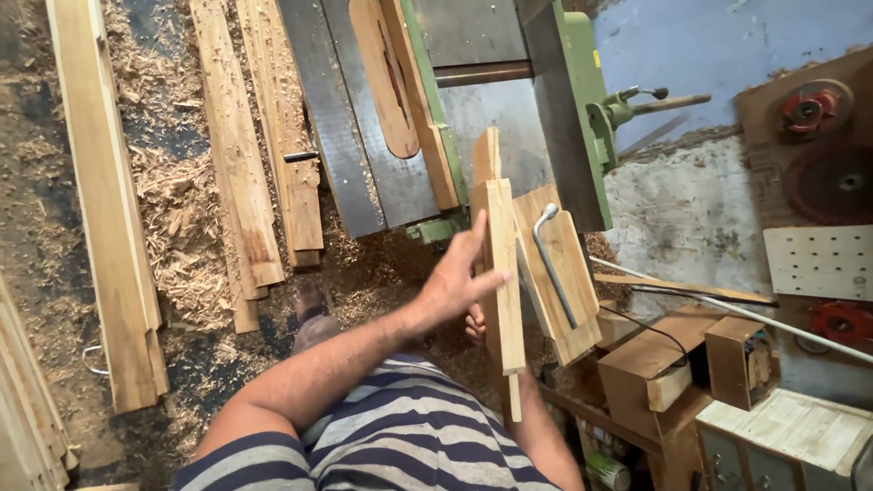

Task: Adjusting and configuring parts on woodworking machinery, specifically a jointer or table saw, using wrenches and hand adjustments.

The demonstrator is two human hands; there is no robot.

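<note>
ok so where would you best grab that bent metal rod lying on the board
Probably the long straight shank of the metal rod, pinched from above across its width. It lies flat on the tilted wooden board, free on both sides; the hooked upper end is curved and less steady to hold.

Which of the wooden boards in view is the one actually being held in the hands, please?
The narrow board held upright at centre: the left hand lies flat on its face and the right hand grips it from beneath. The long planks lie on the sawdust floor.
</note>
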